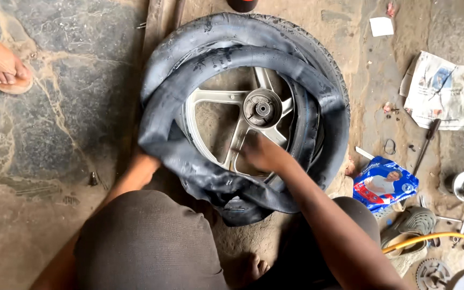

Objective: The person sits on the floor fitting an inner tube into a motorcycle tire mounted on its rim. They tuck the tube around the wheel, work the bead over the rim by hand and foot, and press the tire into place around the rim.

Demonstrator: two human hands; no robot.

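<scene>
Gripping: right hand (261, 153) fingers curl on silver wheel (243, 115) rim by its spokes | left hand (145, 164) hidden under one slack black inner tube (216, 59), grip cannot be told | one tyre (318, 59) around wheel | one blue packet (383, 185), one newspaper (437, 88) | dusty concrete floor (38, 161).

Blue packet (384, 186), crumpled newspaper (439, 90), yellow hose (436, 238), sandalled foot (1, 64).
</scene>
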